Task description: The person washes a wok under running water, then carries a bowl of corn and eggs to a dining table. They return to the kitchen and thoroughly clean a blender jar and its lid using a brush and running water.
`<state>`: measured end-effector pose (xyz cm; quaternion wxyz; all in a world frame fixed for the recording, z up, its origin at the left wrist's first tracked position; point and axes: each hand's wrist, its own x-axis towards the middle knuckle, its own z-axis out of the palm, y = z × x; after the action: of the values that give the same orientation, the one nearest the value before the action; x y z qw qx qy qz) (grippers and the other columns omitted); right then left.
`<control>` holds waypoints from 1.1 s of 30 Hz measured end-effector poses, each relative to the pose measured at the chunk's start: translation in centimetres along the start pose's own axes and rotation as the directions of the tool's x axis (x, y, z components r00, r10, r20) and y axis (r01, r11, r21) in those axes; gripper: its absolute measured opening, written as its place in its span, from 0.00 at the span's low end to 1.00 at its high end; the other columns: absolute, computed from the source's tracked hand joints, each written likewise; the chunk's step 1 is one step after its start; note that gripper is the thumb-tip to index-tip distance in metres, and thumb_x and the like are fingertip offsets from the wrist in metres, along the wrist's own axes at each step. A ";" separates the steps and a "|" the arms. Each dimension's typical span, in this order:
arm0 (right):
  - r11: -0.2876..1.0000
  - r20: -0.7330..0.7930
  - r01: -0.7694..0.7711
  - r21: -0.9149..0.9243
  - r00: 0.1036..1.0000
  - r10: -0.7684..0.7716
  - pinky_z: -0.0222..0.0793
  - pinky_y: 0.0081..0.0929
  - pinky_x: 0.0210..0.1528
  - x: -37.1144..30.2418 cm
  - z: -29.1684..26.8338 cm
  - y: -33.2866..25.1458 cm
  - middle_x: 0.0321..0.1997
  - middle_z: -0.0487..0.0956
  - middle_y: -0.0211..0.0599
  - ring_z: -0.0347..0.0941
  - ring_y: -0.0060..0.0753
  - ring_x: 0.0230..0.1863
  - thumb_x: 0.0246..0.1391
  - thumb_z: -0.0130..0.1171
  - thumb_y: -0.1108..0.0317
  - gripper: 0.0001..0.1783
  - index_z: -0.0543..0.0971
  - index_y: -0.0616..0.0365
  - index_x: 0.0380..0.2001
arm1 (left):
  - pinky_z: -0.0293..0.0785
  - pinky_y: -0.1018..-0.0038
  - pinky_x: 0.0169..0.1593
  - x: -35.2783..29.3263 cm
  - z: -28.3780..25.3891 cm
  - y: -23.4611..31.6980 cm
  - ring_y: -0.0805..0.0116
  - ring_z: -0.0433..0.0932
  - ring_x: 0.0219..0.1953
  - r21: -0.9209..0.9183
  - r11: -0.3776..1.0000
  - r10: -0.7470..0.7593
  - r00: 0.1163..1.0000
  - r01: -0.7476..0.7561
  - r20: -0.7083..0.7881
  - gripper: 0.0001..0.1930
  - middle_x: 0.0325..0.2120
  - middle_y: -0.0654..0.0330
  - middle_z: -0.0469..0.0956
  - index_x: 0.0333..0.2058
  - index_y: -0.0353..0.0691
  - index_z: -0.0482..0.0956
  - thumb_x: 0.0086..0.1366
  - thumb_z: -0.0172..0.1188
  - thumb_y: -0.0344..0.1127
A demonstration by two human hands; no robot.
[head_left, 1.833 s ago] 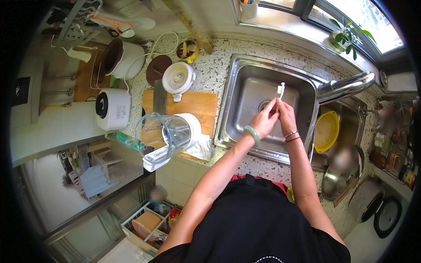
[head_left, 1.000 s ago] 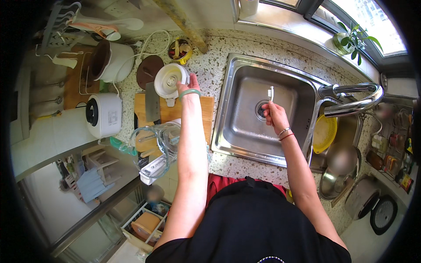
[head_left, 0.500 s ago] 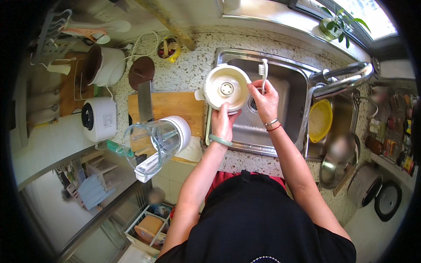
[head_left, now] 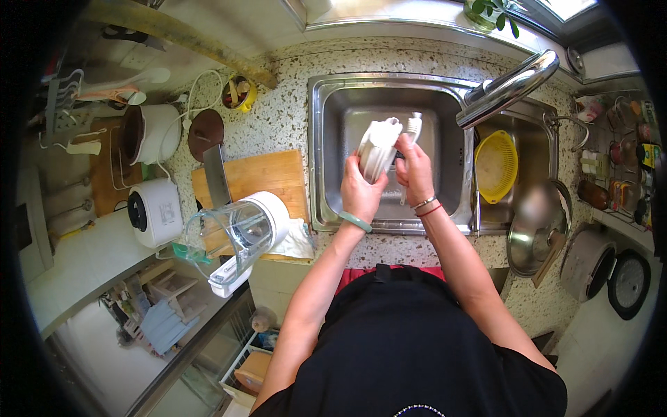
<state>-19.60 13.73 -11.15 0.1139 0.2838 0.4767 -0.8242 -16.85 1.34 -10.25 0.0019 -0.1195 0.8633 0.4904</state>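
Note:
Over the left basin of the steel sink (head_left: pixel 316 149), my left hand (head_left: pixel 361 194) is wrapped round a round white plastic lid-like part (head_left: pixel 379 144). The part is tipped on edge, so its hollow inside is turned out of sight. Close beside it, my right hand (head_left: pixel 415 174) grips a small white brush (head_left: pixel 415 124) by its handle, bristle end up. The bristles stand near the part's rim; whether they touch it I cannot tell. A clear jug with a white base (head_left: pixel 267 215) lies on its side left of the sink.
A cleaver (head_left: pixel 216 174) rests across the wooden board (head_left: pixel 278 167). The chrome faucet (head_left: pixel 511 90) reaches over the sink's divider. A yellow colander (head_left: pixel 497 167) sits in the right basin, near a steel lid (head_left: pixel 531 243). Two white appliances stand at left.
The white part has been turned from face-up to edge-on and now sits lower over the basin. My right hand and the brush have moved down slightly. The whole view has shifted.

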 end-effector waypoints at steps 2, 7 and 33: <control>0.996 -0.155 0.044 0.074 0.987 -0.032 0.36 0.17 0.11 -0.1 -1.0 0.1 0.10 0.58 0.14 0.46 0.09 0.08 0.61 0.59 0.54 0.16 0.79 0.58 0.32 | 0.74 0.62 0.50 0.3 0.1 -0.9 0.49 0.76 0.47 0.163 0.973 0.160 0.987 -0.162 0.023 0.26 0.50 0.49 0.74 0.45 0.36 0.67 0.48 0.69 0.28; 0.652 -0.040 0.277 -0.706 0.904 -0.426 0.72 0.28 0.42 1.0 -4.9 -0.3 0.31 0.80 0.37 0.76 0.28 0.34 0.52 0.65 0.57 0.17 0.79 0.61 0.35 | 0.71 0.62 0.57 1.3 -0.6 -2.9 0.49 0.71 0.56 0.426 0.760 0.449 0.870 -0.491 0.201 0.27 0.57 0.51 0.68 0.46 0.39 0.66 0.46 0.64 0.19; 0.278 0.428 0.389 -0.878 0.898 0.096 0.70 0.46 0.35 5.2 -7.1 5.1 0.28 0.80 0.50 0.76 0.56 0.33 0.58 0.54 0.44 0.25 0.80 0.56 0.26 | 0.78 0.64 0.46 1.4 0.5 -8.3 0.55 0.77 0.49 0.333 0.820 0.245 0.812 -0.465 0.530 0.13 0.63 0.64 0.64 0.43 0.42 0.73 0.60 0.51 0.23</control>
<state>-18.93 17.54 -20.51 0.2758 -0.0619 0.8610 -0.4229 -16.56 -2.58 -17.66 0.1412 0.1730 0.9327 0.2832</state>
